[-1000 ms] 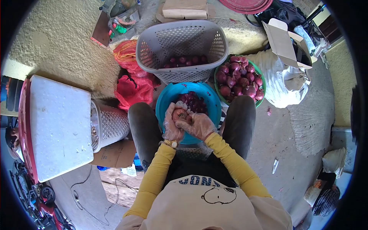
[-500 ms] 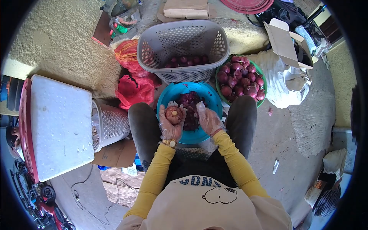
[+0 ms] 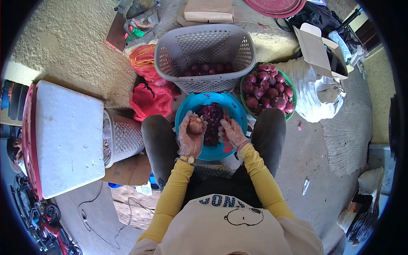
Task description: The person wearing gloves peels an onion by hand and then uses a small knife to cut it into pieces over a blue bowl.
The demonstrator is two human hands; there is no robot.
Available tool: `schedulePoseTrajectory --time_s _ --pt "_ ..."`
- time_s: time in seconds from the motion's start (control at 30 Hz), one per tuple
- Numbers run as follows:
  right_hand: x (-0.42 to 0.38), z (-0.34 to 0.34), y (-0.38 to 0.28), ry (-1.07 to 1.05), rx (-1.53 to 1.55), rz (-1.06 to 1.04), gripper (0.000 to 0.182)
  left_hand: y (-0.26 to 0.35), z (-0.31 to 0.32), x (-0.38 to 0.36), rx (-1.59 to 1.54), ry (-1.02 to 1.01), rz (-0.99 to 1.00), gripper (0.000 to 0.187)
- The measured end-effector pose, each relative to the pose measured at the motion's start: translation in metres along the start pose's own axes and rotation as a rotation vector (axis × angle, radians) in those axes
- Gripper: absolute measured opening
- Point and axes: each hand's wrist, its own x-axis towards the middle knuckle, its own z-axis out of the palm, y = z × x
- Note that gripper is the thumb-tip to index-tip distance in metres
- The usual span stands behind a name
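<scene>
In a clear plastic glove, my left hand (image 3: 191, 137) holds a pale reddish onion (image 3: 195, 126) over the left side of the blue basin (image 3: 182, 111). My right hand (image 3: 233, 135), also gloved, is closed on a thin reddish tool, seemingly a knife (image 3: 228, 146), at the basin's right side. Dark purple onion skins or pieces (image 3: 211, 114) lie in the basin between my hands. A green basin (image 3: 290, 111) full of red onions (image 3: 264, 89) stands beyond my right knee.
A grey perforated basket (image 3: 204, 79) with onions stands behind the blue basin. Red mesh sacks (image 3: 146, 102) lie to its left. At the left are a white foam lid (image 3: 68, 136) and a perforated bin (image 3: 127, 138); a white sack (image 3: 316, 95) sits at the right.
The onion in my left hand has turned, its pale cut end now facing another way. My right hand has closed, and the reddish tool now shows in it.
</scene>
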Motion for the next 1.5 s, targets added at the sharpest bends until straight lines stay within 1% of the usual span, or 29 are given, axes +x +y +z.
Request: schedulePoseTrajectory --time_s 0.03,0.07,0.13,0.17,0.23,0.27,0.3,0.33,0.37,0.4,0.47,0.5,0.53,0.6,0.67,0.7,0.77,0.83,0.87,0.93,1.03,1.13,1.2,1.27,1.33,1.37,1.43,1.47,1.5 --pt "-0.004 0.0 -0.004 -0.114 0.316 0.179 0.039 0.0 0.001 -0.001 0.047 0.0 0.042 0.029" --pt "-0.001 -0.001 0.002 -0.115 0.315 0.178 0.039 0.0 0.002 -0.001 0.094 0.0 0.084 0.028" --pt "0.007 -0.006 0.022 -0.236 0.567 0.09 0.028 0.0 -0.004 0.003 0.079 -0.037 0.101 0.028" --pt "0.004 -0.006 0.017 -0.238 0.566 0.09 0.028 0.001 -0.007 0.005 0.064 -0.074 0.118 0.029" --pt "-0.003 -0.007 0.007 -0.261 0.731 0.164 0.021 0.005 -0.015 0.008 0.069 -0.086 0.133 0.029" --pt "-0.004 -0.009 0.009 -0.26 0.73 0.163 0.021 0.007 -0.015 0.007 0.072 -0.098 0.145 0.029" --pt "-0.007 -0.01 0.011 -0.315 0.826 0.229 0.021 0.007 -0.014 0.007 0.071 -0.098 0.145 0.029" --pt "-0.009 -0.01 0.013 -0.37 0.922 0.294 0.02 0.008 -0.013 0.006 0.015 -0.029 0.16 0.033" --pt "-0.012 -0.01 0.009 -0.37 0.921 0.294 0.02 0.009 -0.01 0.004 -0.04 0.042 0.174 0.037" --pt "-0.018 -0.009 0.001 -0.363 0.874 0.312 0.021 0.012 -0.001 -0.001 -0.042 0.043 0.175 0.037" --pt "-0.02 -0.007 0.0 -0.36 0.826 0.333 0.023 0.018 0.01 -0.011 -0.126 0.056 0.008 0.044" --pt "-0.018 -0.006 0.005 -0.417 0.788 0.251 0.027 0.021 0.005 -0.01 -0.127 0.057 0.01 0.044" --pt "-0.017 -0.007 0.008 -0.472 0.748 0.166 0.032 0.023 -0.003 -0.009 -0.104 -0.002 -0.018 0.047" --pt "-0.036 -0.001 -0.019 -0.432 0.796 0.166 0.034 0.022 -0.006 -0.009 -0.083 -0.063 -0.047 0.051" --pt "-0.05 0.0 -0.032 -0.392 0.846 0.164 0.036 0.02 0.001 -0.01 -0.038 -0.06 0.0 0.049" --pt "-0.056 -0.003 -0.032 -0.362 0.814 0.216 0.035 0.018 0.005 -0.011 -0.038 -0.061 -0.003 0.049" --pt "-0.059 -0.014 -0.016 -0.327 0.782 0.264 0.035 0.014 0.013 -0.012 0.144 -0.087 0.106 0.049" --pt "-0.044 -0.024 0.021 -0.552 1.012 0.264 0.04 0.012 0.011 -0.01 0.186 -0.128 0.114 0.049" --pt "-0.044 -0.02 0.023 -0.553 1.011 0.263 0.04 0.011 0.009 -0.009 0.23 -0.166 0.126 0.049" --pt "-0.042 -0.011 0.028 -0.318 0.913 0.281 0.04 0.011 0.004 -0.005 0.237 -0.197 0.137 0.049" --pt "-0.046 -0.013 0.028 -0.395 0.895 0.216 0.033 0.012 0.0 -0.005 0.226 -0.208 0.145 0.049" --pt "-0.075 -0.004 -0.018 -0.332 0.94 0.261 0.037 0.016 0.005 -0.01 0.193 -0.193 0.152 0.049" --pt "-0.076 -0.004 -0.01 -0.3 0.902 0.283 0.039 0.019 0.011 -0.013 0.174 -0.197 0.159 0.05" --pt "-0.067 -0.007 0.004 -0.267 0.862 0.306 0.041 0.027 0.014 -0.013 0.08 -0.272 0.084 0.052" --pt "-0.054 -0.013 0.02 -0.475 0.66 0.21 0.041 0.041 0.033 -0.024 0.086 -0.293 0.036 0.051" --pt "-0.054 -0.013 0.018 -0.474 0.661 0.211 0.041 0.048 0.038 -0.026 0.092 -0.314 -0.012 0.05" --pt "-0.053 -0.012 0.015 -0.558 0.638 0.1 0.039 0.057 0.038 -0.022 0.117 -0.301 -0.01 0.049" --pt "-0.059 -0.009 0.003 -0.561 0.637 0.101 0.039 0.06 0.041 -0.021 0.293 -0.311 0.093 0.049" --pt "-0.071 -0.004 -0.015 -0.462 0.779 0.168 0.038 0.062 0.043 -0.019 0.471 -0.32 0.195 0.05"
